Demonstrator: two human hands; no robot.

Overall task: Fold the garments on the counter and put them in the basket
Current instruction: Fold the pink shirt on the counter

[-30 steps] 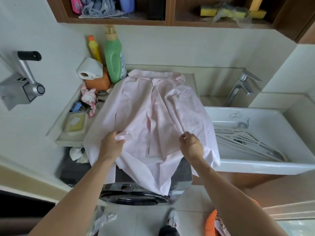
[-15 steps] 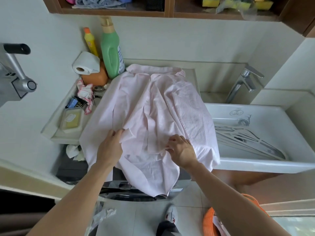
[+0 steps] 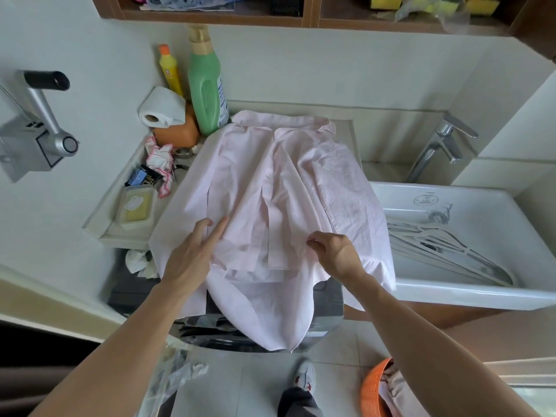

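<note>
Head — right hand [image 3: 337, 256] apparently pinching shirt [image 3: 258, 176].

shirt [image 3: 264, 188] on counter [image 3: 352, 127], bottles [image 3: 207, 85] behind-left, sink [image 3: 469, 206] right, basket [image 3: 373, 386] below-right

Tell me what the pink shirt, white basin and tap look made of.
Pale pink shirt: thin woven fabric, probably cotton, matte; creases and drapes softly. White rectangular basin: likely glazed ceramic; smooth, glossy rim. Silver tap: polished metal, mirror-like reflections.
</note>
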